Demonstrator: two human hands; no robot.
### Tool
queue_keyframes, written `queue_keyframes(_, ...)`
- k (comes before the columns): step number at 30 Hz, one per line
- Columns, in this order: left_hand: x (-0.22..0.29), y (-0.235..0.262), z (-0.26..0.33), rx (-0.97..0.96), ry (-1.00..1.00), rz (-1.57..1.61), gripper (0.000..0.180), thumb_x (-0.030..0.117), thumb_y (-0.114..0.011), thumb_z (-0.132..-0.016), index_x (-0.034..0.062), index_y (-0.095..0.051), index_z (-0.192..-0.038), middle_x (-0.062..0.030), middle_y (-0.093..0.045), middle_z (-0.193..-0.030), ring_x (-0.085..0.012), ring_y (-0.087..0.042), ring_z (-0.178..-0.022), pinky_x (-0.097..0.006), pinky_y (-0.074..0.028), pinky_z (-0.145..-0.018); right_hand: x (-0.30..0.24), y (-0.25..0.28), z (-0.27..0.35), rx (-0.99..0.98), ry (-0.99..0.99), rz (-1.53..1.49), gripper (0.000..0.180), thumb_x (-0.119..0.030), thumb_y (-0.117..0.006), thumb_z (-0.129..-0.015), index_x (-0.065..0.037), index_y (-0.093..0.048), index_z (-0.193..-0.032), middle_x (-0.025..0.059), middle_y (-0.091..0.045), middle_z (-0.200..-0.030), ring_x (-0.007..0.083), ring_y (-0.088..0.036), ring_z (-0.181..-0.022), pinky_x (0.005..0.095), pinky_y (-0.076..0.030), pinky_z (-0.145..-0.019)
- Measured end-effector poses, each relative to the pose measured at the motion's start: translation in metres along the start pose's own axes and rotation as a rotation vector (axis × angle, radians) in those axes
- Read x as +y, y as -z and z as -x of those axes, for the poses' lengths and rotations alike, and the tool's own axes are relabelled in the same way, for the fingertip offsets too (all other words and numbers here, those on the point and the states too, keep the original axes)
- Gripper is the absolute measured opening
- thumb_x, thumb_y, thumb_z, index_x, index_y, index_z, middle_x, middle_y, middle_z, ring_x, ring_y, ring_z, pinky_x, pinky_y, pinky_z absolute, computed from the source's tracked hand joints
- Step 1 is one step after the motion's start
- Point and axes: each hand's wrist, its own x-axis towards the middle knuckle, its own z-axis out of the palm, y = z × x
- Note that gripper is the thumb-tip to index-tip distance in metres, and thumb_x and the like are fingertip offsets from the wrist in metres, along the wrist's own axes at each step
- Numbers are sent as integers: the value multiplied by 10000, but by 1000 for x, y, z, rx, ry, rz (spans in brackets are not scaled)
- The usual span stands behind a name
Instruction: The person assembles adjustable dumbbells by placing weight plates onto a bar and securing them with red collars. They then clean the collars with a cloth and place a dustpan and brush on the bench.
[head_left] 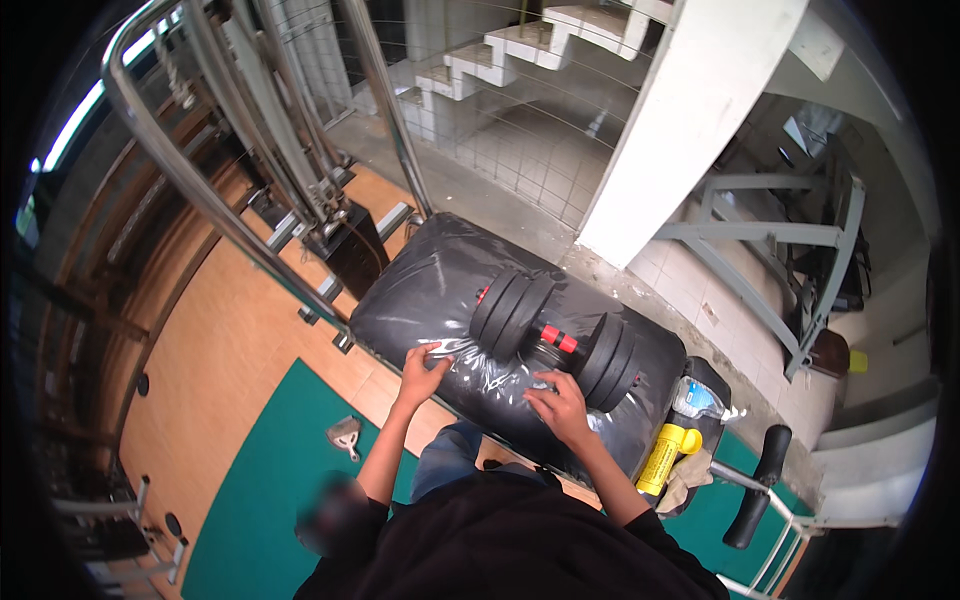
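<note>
Since the black padded bench [430,290] is wrapped in glossy plastic film, it looks soft and slippery under the palms, giving under a press. Lying across its middle, the black dumbbell [555,335] with its red-collared handle looks heavy, rigid and apt to roll; the bar between the plates is the natural hold. Both left hand [424,368] and right hand [560,402] rest flat on the film just beside it, fingers spread, gripping nothing.
</note>
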Motion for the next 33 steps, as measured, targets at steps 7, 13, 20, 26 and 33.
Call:
queue_keyframes(7,-137,24,192,12,728,307,428,275,-677,-849,-12,-604,-1157,-57,-675,-963,-160,-649,-849,-316,-513,-719,-8,-61,96,-388,-303,-389,94,-63,-735,-779,-22,-663,-823,89,-671,-895,220,-677,-723,289,-543,-640)
queue_keyframes(13,-275,26,433,237,1247,90,324,317,-688,-810,54,-697,-999,-68,-684,-762,-181,-657,-695,-325,-521,-659,-27,-86,131,-1101,-175,100,249,-226,-715,-833,-25,-649,-964,95,-679,-782,194,-671,-687,294,-538,-666)
queue_keyframes(20,-274,74,544,-2,1433,240,333,369,-616,-869,111,-673,-1073,5,-678,-1011,-143,-666,-772,-342,-521,-645,-18,-170,149,-1330,-42,-47,265,-273,-656,-837,-62,-649,-998,104,-696,-874,256,-674,-850,354,-526,-776)
queue_keyframes(26,-379,109,511,224,947,134,406,339,-628,-867,47,-631,-1148,-42,-679,-908,-146,-635,-749,-309,-506,-696,-73,-269,135,-1535,105,52,277,-269,-660,-834,-45,-648,-996,111,-690,-876,254,-670,-835,346,-525,-775)
queue_keyframes(33,-444,156,371,240,779,86,423,320,-662,-849,5,-627,-1129,-95,-673,-860,-191,-650,-828,-326,-506,-781,-74,-470,158,-1472,77,-148,290,-300,-676,-832,-58,-658,-991,107,-693,-858,241,-672,-820,347,-526,-762)
